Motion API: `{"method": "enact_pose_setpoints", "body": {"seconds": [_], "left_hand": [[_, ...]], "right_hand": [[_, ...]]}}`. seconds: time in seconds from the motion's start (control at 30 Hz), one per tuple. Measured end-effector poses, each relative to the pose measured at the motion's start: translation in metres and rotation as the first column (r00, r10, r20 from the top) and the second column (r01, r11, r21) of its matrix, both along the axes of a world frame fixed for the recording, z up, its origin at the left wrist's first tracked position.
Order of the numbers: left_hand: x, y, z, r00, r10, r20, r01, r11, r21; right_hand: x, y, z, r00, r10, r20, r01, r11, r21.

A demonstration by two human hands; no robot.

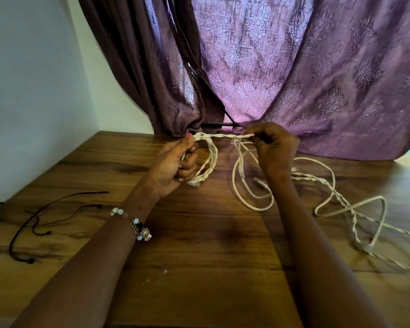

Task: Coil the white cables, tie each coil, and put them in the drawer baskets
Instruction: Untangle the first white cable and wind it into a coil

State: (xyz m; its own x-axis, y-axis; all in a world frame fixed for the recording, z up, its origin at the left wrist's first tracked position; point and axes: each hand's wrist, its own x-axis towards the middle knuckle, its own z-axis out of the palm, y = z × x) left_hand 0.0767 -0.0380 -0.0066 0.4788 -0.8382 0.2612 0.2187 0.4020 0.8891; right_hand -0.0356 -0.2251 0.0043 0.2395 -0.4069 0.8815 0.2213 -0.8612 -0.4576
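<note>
The coil (205, 159) is held by the left hand (175, 164); the twisted white cable (225, 136) is pinched tight by right hand (273, 147) fingers (255, 138) for another loop.

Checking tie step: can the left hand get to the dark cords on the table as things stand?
Probably not yet. The left hand grips the white cable coil. The dark cords lie uncovered on the table to its left, nothing between, so the path looks free once the coil is handed off.
</note>
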Motion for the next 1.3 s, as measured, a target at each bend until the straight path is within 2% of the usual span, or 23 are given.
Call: {"method": "enact_pose_setpoints", "body": {"seconds": [0.07, 0.17, 0.23, 0.27, 0.43, 0.63, 0.7, 0.87, 1.03, 1.13, 1.2, 1.3], "left_hand": [[-0.001, 0.000, 0.000, 1.000, 0.002, -0.004, -0.002, 1.000, 0.000], [-0.002, 0.001, 0.002, 1.000, -0.026, -0.008, 0.026, 0.999, -0.022], [-0.001, 0.002, 0.003, 0.999, -0.035, -0.004, 0.035, 0.999, -0.035], [0.000, 0.002, 0.003, 0.999, -0.034, -0.002, 0.034, 0.999, -0.041], [0.000, 0.004, 0.003, 1.000, -0.014, 0.006, 0.015, 0.998, -0.057], [0.003, 0.006, 0.003, 1.000, -0.009, 0.020, 0.010, 0.999, -0.038], [0.004, 0.005, 0.003, 1.000, -0.001, 0.018, 0.001, 1.000, -0.018], [0.007, 0.005, 0.002, 1.000, 0.010, 0.006, -0.010, 1.000, -0.001], [0.014, 0.010, 0.006, 0.997, -0.029, -0.069, 0.022, 0.995, -0.098], [0.016, 0.014, 0.009, 0.993, -0.074, -0.089, 0.058, 0.983, -0.176], [0.017, 0.015, 0.008, 0.992, -0.095, -0.084, 0.079, 0.981, -0.178], [0.017, 0.013, 0.004, 0.994, -0.091, -0.054, 0.084, 0.988, -0.127]], "right_hand": [[-0.001, -0.004, 0.000, 0.995, -0.098, 0.023, 0.101, 0.982, -0.158], [-0.001, -0.002, -0.002, 0.952, -0.305, -0.018, 0.276, 0.883, -0.379], [0.000, -0.003, -0.009, 0.876, -0.478, -0.070, 0.396, 0.794, -0.462], [0.001, -0.006, -0.013, 0.853, -0.512, -0.100, 0.417, 0.784, -0.460], [0.002, -0.019, -0.017, 0.902, -0.356, -0.243, 0.305, 0.926, -0.225], [-0.003, -0.030, -0.020, 0.925, 0.013, -0.379, -0.034, 0.998, -0.046], [-0.008, -0.034, -0.020, 0.931, 0.105, -0.349, -0.100, 0.994, 0.034], [-0.010, -0.033, -0.007, 0.948, 0.290, -0.133, -0.263, 0.946, 0.189], [0.002, -0.018, -0.004, 0.940, 0.340, -0.036, -0.329, 0.927, 0.179], [0.009, -0.008, 0.000, 0.938, 0.345, -0.022, -0.341, 0.934, 0.104], [0.011, -0.008, 0.002, 0.955, 0.289, -0.073, -0.290, 0.957, -0.005], [0.008, -0.022, -0.008, 0.954, 0.074, -0.290, -0.118, 0.984, -0.136]]}}
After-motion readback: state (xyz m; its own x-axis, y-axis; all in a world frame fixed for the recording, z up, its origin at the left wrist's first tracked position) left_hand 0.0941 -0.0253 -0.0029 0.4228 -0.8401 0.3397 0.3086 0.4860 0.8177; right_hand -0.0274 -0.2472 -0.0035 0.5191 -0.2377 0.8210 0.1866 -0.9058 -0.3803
